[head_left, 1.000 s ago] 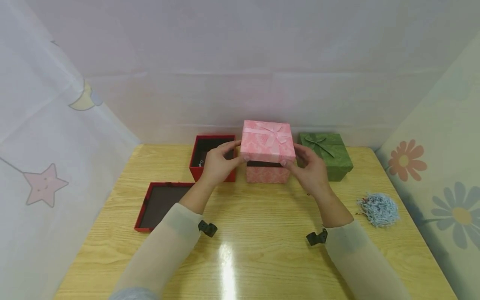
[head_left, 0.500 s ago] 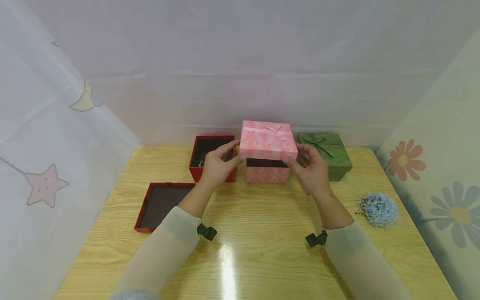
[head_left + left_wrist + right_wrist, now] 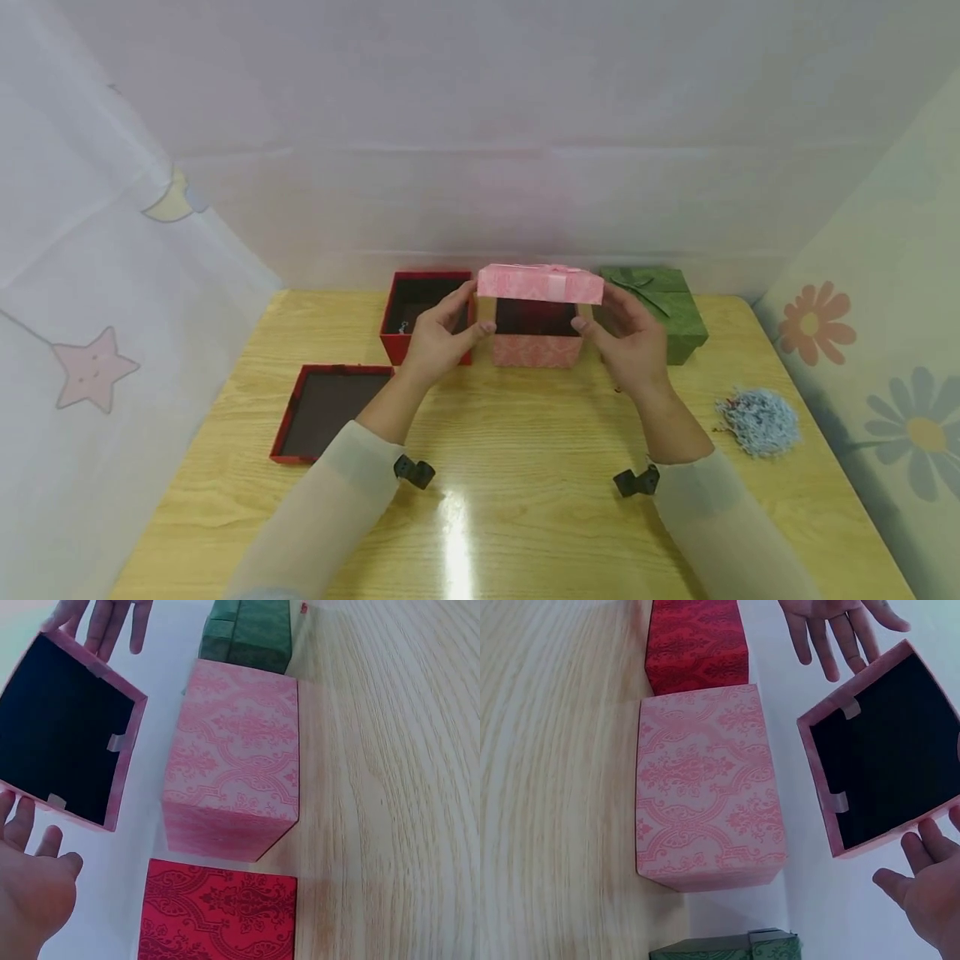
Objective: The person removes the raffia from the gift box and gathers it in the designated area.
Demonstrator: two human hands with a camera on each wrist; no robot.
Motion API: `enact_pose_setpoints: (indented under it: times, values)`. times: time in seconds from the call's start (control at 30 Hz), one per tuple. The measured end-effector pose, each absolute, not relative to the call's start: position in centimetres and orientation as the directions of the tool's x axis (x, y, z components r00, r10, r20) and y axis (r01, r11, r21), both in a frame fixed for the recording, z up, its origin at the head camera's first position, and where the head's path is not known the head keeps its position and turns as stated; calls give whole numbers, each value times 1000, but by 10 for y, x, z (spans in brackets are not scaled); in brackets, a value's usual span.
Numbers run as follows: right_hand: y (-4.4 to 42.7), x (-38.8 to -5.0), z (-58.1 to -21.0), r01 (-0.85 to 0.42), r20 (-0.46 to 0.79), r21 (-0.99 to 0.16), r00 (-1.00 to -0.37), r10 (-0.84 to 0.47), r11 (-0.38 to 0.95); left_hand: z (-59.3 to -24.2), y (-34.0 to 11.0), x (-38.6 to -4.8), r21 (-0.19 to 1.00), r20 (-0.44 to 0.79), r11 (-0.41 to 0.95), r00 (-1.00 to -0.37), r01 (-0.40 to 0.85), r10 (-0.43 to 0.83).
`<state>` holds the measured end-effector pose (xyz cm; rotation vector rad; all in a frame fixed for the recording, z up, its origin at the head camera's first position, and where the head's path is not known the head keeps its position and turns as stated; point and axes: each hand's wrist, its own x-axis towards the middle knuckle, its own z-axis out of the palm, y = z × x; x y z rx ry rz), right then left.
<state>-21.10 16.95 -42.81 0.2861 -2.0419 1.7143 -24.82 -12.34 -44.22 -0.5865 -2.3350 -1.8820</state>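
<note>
The pink patterned gift-box lid point(image 3: 540, 285), with a pink ribbon bow on top, is held up and tilted over the pink box point(image 3: 536, 352). My left hand point(image 3: 441, 340) holds the lid's left side, and my right hand point(image 3: 636, 346) holds its right side. Both wrist views look into the lid's dark inside point(image 3: 64, 731), where pale tabs show along the rim. Below it the pink box stands upright on the table, its dark interior partly visible under the lid. The pink box's patterned front point(image 3: 705, 784) faces the wrist cameras.
An uncovered red box point(image 3: 395, 344) stands left of the pink one, a small silvery item inside. Its red lid point(image 3: 282, 433) lies upturned in front. A green box point(image 3: 681, 323) with its bowed lid on stands right. Pale blue shredded paper point(image 3: 761, 422) lies near the right edge.
The pink lid has tipped, its front edge rising so its top is now nearly edge-on and more of the box's dark inside shows. Both hands have kept hold of it.
</note>
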Motion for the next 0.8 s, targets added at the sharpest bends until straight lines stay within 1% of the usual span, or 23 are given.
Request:
enact_pose_setpoints:
  times: [0.23,0.37,0.5,0.6,0.8]
  values:
    - [160,-193,-402,-484,513,-849,-851,111,213,-437,-122,-245,913,387,29,-885,408,261]
    - [163,-197,-409,-522,544,-832,-834,88,188,-434,-121,-243,921,382,-25,-887,389,261]
    - [169,-205,-421,-544,567,-816,-819,86,196,-433,-123,-241,929,361,-25,-893,368,270]
    - [171,-207,-425,-556,581,-804,-810,80,209,-432,-125,-241,924,372,-22,-885,382,280]
    - [171,-203,-426,-549,569,-814,-820,65,191,-432,-129,-239,925,377,-74,-877,372,297]
